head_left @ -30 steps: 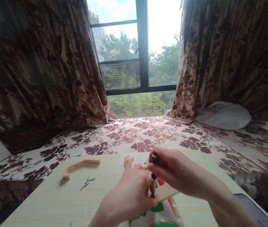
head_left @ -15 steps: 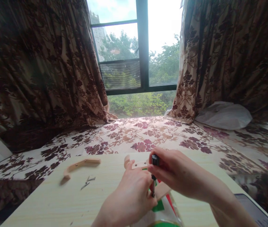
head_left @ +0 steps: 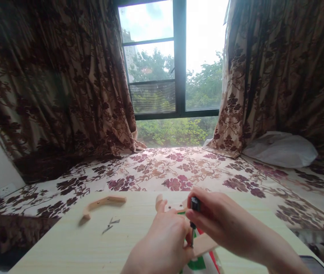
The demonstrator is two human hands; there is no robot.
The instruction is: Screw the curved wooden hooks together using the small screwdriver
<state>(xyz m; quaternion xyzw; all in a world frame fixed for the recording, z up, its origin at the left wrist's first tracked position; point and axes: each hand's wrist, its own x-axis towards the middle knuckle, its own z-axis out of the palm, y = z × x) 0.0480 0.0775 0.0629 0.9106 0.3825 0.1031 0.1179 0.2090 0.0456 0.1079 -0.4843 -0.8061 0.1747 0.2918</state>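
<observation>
The fingers of the right hand (head_left: 217, 217) are closed around the black handle of a screwdriver (head_left: 195, 203), in the lower centre-right of the frame; its shaft points downward. The left hand (head_left: 166, 238), in the lower centre, has its fingers bent beside the shaft's tip; what exactly they grip, I cannot tell. Just by this tip lies a flat wooden strip (head_left: 206, 243), over a green, white and red packet (head_left: 198, 264). Beyond the left knuckles, a wooden piece (head_left: 176, 207) shows two dark spots. Farther left on the pale table (head_left: 64, 243) are some small screws (head_left: 110, 225) and a curved wooden piece (head_left: 106, 201). Floral cloth (head_left: 176, 171) spreads across the middle, below the window (head_left: 180, 76) at upper centre.
</observation>
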